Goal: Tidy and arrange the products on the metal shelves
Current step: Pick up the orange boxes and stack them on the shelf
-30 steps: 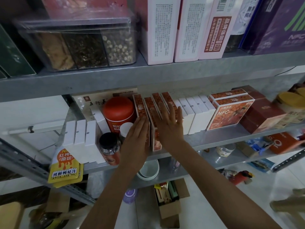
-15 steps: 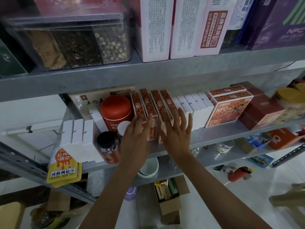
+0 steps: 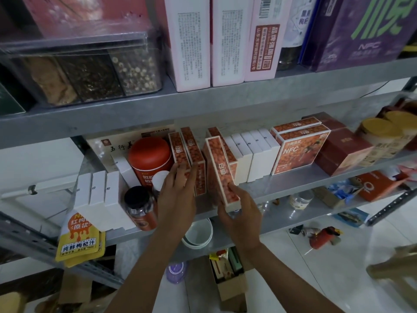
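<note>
Several slim orange-patterned boxes stand on edge on the middle metal shelf (image 3: pixel 293 186). My right hand (image 3: pixel 241 213) grips the front end of one orange box (image 3: pixel 220 168), which sticks out past the shelf's front edge. My left hand (image 3: pixel 178 195) rests with straight fingers against the front of the two orange boxes (image 3: pixel 189 152) to its left. Behind the pulled box another orange box (image 3: pixel 214 132) stays in the row. A row of white boxes (image 3: pixel 252 152) stands just to the right.
A red canister (image 3: pixel 150 159), a dark-lidded jar (image 3: pixel 140 206) and more white boxes (image 3: pixel 99 195) crowd the shelf's left end; a yellow pouch (image 3: pixel 79 240) hangs off it. NFC boxes (image 3: pixel 300 150) and dark red boxes (image 3: pixel 343 152) stand at the right. Tall boxes fill the upper shelf (image 3: pixel 203 102).
My right hand went from flat against the orange boxes to gripping one, which has come forward out of the row. My left hand stayed against the left pair.
</note>
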Action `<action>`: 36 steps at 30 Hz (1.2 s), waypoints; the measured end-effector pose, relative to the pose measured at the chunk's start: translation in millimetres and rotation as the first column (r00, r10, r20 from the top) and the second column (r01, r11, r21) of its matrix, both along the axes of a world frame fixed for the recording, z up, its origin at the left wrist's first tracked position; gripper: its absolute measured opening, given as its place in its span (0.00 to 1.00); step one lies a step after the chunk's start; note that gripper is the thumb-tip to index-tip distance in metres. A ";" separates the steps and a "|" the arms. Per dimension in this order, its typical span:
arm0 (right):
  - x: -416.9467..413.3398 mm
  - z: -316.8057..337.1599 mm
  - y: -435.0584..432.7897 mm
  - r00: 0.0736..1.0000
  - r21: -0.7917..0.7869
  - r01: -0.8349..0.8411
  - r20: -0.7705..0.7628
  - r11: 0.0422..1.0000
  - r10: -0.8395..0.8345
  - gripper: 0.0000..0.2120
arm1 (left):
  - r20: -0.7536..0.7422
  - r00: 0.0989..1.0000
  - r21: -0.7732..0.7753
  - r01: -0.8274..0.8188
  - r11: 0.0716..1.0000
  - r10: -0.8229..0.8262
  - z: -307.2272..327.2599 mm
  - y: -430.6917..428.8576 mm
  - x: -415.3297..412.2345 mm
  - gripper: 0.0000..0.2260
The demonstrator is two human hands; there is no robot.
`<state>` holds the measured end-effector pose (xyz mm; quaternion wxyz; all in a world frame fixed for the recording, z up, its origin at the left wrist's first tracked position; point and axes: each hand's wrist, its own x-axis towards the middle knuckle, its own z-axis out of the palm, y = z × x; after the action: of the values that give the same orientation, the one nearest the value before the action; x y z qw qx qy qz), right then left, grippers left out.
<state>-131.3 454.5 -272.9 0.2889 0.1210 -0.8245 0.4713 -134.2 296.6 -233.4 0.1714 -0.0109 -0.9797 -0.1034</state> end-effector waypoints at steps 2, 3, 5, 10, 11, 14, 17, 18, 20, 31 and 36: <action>0.9 9.5 6.0 0.996 0.021 0.020 -0.092 1.000 -0.018 0.24 | -0.008 1.000 0.018 0.015 1.000 -0.014 -0.8 -0.9 0.4 0.39; 1.4 14.3 9.6 0.990 0.020 0.033 -0.135 0.999 -0.030 0.24 | -0.020 1.000 0.025 0.021 0.999 -0.020 -0.9 -0.9 0.4 0.39; 2.8 26.0 17.7 0.978 -0.029 0.043 -0.202 0.999 -0.048 0.23 | -0.070 0.997 0.036 0.036 0.999 -0.033 -3.6 -1.0 0.5 0.38; 7.3 76.8 39.6 0.978 -0.440 0.008 -0.185 0.898 -0.099 0.19 | -0.233 0.972 0.112 0.056 0.992 -0.028 -7.0 8.0 5.0 0.30; 7.6 89.4 45.6 0.986 -0.497 0.005 -0.142 0.868 -0.087 0.19 | -0.259 0.965 0.153 0.076 0.985 -0.034 -2.3 13.0 7.7 0.26; -3.0 108.5 68.9 1.000 -0.632 0.003 0.016 0.775 0.010 0.17 | -0.211 0.975 0.545 0.174 0.820 -0.067 24.9 34.3 20.0 0.21; -18.9 111.8 85.9 0.985 -0.688 0.092 0.168 0.720 0.035 0.15 | -0.046 0.992 0.790 0.106 0.603 -0.114 52.9 54.3 29.4 0.16; -22.5 109.6 90.2 0.975 -0.697 0.108 0.212 0.709 0.060 0.15 | 0.003 0.991 0.843 0.068 0.533 -0.133 57.1 58.1 30.7 0.14; -25.4 106.0 96.1 0.946 -0.725 0.139 0.298 0.675 0.125 0.16 | 0.052 0.986 0.893 0.026 0.450 -0.160 59.8 62.9 33.3 0.10; -36.7 91.1 117.5 0.709 -0.994 0.006 0.085 0.114 0.700 0.33 | 0.193 0.961 0.948 -0.130 0.290 -0.199 37.0 79.5 48.7 0.25; -34.6 90.0 119.5 0.570 -1.000 0.002 -0.014 -0.019 0.821 0.30 | 0.192 0.956 0.961 -0.136 0.242 -0.223 32.4 80.0 50.4 0.25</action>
<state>-165.9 574.0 -182.9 -0.1682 0.0110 -0.2671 0.9488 -83.8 376.7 -201.0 -0.0064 0.0846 -0.7198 -0.6889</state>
